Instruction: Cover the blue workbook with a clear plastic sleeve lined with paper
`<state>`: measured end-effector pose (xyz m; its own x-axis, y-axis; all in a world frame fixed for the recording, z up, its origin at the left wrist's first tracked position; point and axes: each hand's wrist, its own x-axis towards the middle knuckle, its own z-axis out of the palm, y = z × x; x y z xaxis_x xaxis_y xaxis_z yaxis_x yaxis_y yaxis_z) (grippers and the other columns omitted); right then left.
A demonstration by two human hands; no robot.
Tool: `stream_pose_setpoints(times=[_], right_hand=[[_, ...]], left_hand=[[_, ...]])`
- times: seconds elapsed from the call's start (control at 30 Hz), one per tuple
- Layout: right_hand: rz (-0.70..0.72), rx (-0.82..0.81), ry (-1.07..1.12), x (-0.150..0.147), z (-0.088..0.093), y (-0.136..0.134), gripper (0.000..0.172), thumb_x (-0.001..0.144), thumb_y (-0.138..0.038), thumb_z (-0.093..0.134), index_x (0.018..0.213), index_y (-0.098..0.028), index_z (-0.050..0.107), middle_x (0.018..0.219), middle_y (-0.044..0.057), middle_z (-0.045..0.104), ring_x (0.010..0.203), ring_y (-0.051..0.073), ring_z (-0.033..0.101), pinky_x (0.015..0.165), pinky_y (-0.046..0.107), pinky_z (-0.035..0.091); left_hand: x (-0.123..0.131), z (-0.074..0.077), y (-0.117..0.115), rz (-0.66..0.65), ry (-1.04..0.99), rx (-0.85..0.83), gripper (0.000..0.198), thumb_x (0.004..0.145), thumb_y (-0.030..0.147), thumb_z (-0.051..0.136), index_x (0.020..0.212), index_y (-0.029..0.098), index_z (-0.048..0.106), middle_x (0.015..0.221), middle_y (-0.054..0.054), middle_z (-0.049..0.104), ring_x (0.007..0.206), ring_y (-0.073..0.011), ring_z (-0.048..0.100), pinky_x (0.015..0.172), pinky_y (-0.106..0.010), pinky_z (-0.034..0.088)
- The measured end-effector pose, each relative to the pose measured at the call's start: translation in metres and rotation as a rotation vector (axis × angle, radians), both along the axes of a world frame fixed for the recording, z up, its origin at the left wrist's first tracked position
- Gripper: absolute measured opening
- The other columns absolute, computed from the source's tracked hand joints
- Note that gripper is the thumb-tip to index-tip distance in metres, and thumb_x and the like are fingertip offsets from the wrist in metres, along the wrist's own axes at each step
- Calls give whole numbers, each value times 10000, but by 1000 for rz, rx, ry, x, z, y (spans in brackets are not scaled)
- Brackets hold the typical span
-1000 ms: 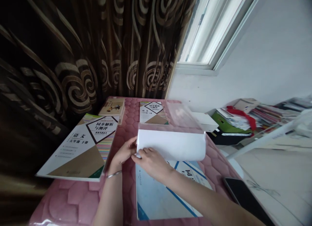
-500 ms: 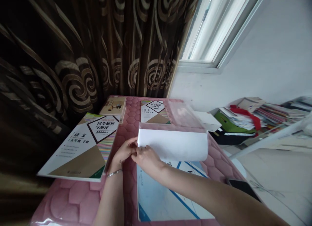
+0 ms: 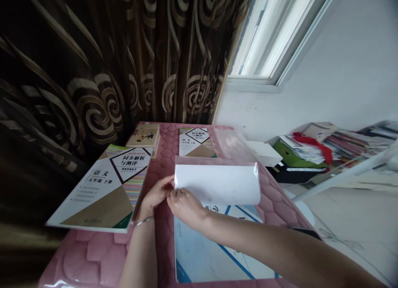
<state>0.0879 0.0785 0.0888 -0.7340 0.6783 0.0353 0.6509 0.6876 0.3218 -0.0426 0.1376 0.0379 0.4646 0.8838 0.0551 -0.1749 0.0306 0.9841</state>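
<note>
A blue-and-white book (image 3: 202, 246) lies on the pink table in front of me. A white sheet, probably its folded-back cover (image 3: 217, 182), lies across its far part, with a glossy clear plastic edge at the right. My left hand (image 3: 158, 193) pinches the left edge of this cover, a bracelet on its wrist. Crossing over the book, my right hand (image 3: 185, 206) is closed on the same edge, its fingers against those of the left hand. The fingertips are partly hidden.
On the left lies a workbook (image 3: 102, 192), near a thick brown book (image 3: 144, 139). Another workbook (image 3: 197, 142), a clear plastic sheet (image 3: 233, 144) and a white box (image 3: 264, 152) are at the back. A dark phone-like object (image 3: 306, 233) rests at the right edge; piled papers (image 3: 301, 149) stand beyond.
Both hands stay at the cover's left edge with only slight finger movement. The cover's right end has shifted a little left. The whole view has shifted slightly.
</note>
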Motion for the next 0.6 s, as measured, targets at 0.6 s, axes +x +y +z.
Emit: stream_pose_setpoints(times=[0.6], right_hand=[[-57,-5,-62,-8,-3,-1,243,829,-7,438,948,-9,649,852,184,676,743,230,637,625,326,459]], left_hand=[[-2,3,1,-9,130,71,589,578,50,607,1147,183,684,659,41,567,646,-105,479,642,-207,387]])
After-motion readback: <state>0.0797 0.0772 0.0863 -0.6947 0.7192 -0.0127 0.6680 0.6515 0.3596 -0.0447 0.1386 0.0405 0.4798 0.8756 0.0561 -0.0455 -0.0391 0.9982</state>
